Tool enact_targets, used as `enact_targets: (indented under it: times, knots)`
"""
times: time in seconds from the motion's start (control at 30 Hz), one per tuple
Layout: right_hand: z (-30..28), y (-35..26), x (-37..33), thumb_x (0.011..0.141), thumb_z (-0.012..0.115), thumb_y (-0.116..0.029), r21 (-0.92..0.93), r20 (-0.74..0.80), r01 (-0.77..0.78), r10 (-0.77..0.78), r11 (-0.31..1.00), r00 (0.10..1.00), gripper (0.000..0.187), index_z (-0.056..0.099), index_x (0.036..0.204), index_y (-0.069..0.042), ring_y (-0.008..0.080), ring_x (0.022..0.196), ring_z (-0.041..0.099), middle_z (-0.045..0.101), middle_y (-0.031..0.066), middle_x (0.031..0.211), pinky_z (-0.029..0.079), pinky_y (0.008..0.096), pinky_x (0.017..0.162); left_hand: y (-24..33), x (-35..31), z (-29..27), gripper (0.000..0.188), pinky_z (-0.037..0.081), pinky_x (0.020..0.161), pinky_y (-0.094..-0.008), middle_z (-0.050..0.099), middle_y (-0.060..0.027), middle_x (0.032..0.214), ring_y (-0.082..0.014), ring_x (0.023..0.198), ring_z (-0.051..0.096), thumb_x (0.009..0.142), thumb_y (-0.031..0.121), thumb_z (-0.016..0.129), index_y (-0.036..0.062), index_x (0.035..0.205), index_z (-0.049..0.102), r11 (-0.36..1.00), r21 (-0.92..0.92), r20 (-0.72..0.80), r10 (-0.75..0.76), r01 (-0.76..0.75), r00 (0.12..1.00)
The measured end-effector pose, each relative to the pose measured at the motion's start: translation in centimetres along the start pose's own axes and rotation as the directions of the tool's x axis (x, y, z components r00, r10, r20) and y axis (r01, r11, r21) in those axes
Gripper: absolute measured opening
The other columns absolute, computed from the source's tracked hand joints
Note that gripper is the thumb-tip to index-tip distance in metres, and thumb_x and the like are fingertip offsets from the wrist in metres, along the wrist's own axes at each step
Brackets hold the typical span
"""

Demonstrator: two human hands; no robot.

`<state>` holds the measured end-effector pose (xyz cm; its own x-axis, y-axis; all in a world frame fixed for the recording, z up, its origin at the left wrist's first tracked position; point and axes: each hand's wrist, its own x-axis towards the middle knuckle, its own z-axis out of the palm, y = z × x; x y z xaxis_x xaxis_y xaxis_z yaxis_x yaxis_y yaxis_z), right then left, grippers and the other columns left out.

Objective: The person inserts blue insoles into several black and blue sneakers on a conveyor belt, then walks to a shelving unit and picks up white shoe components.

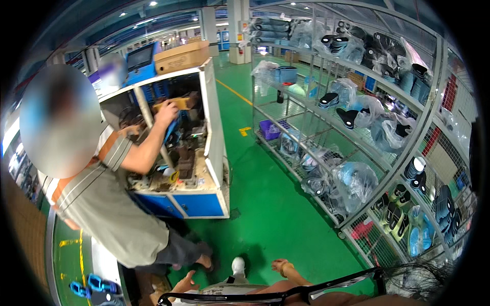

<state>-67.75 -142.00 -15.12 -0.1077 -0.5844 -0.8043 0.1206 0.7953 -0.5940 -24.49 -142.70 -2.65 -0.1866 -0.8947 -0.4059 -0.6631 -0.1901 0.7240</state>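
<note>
Low in the picture, my left hand (185, 283) hangs in front of my body with its thumb and fingers apart and nothing in it. My right hand (282, 268) is out to the right over the green floor, fingers loosely bent and apart, also holding nothing. Neither hand touches anything. On the left a person in a grey striped shirt (117, 219) leans over a white and blue machine cabinet (219, 153). That person's hand (167, 112) is on a yellowish part inside the machine.
To the right stands a wire-mesh shelf rack (326, 127) with shoe soles and uppers in clear bags (354, 183). A purple basket (269, 129) sits on its lower shelf. A cardboard box (182, 57) rests on the cabinet. Blue and black shoes (97, 286) lie at the lower left.
</note>
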Motion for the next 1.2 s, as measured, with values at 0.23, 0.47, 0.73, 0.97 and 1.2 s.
enact_targets:
  times: [0.23,0.47,0.73,0.97,1.2]
  knots:
    - [-6.7,-16.8,5.0,0.08,0.05,-0.029,0.294,-0.31,0.134,-0.039,0.946,0.95,0.034,0.049,0.1,-0.002,0.0241,0.078,0.058,0.057,0.0138,0.095,0.047,0.0323,0.064,25.0,22.9,-3.3,0.051,0.035,0.081,-0.0262,0.048,-0.0084,0.105,-0.0152,0.097,0.044,0.08,0.027,0.052,0.0026,0.12,0.033,0.925,-0.379,0.454,0.213,-0.029,0.865]
    - [-13.4,-40.4,4.9,0.08,0.051,-0.034,0.142,-0.342,0.731,-0.66,0.667,0.669,0.032,0.051,0.096,-0.007,0.0161,0.068,0.056,0.058,0.0063,0.083,0.045,0.0275,0.06,50.2,37.7,1.7,0.031,0.039,0.07,-0.0239,0.053,-0.0019,0.09,-0.0094,0.085,0.048,0.085,0.025,0.044,0.0065,0.11,0.045,0.731,-0.604,0.595,0.678,-0.316,0.431]
    - [-20.2,-69.3,-2.9,0.083,0.047,-0.012,-0.271,-0.152,0.955,-0.985,0.123,0.084,0.024,0.05,0.103,0.001,0.0122,0.084,0.052,0.056,0.0054,0.091,0.041,0.0241,0.076,62.2,60.1,-3.0,0.016,0.042,0.061,-0.0219,0.057,-0.0007,0.081,-0.0089,0.075,0.053,0.082,0.014,0.048,0.0053,0.093,0.053,0.569,-0.617,0.299,0.809,-0.544,0.506]
    - [-19.1,-100.8,-2.3,0.084,0.04,-0.022,-0.677,0.191,0.625,-0.913,-0.388,-0.36,0.033,0.047,0.105,0.003,0.0237,0.102,0.046,0.051,0.0137,0.105,0.034,0.0293,0.086,83.2,76.3,-17.0,0.015,0.038,0.08,-0.0298,0.055,-0.0085,0.092,-0.0196,0.09,0.05,0.077,0.014,0.055,0.0028,0.086,0.058,0.011,0.137,-0.362,0.931,-0.991,-0.04]
    - [-19.5,-120.4,5.0,0.081,0.041,-0.039,-0.958,-0.006,0.287,-0.999,0.02,0.049,0.045,0.051,0.103,-0.001,0.0253,0.093,0.051,0.055,0.0172,0.096,0.037,0.0307,0.081,98.8,89.3,-25.2,0.033,0.032,0.087,-0.0284,0.05,-0.0096,0.108,-0.0199,0.101,0.045,0.076,0.027,0.056,0.0052,0.1,0.055,0.105,0.075,-0.342,0.937,-0.992,0.073]
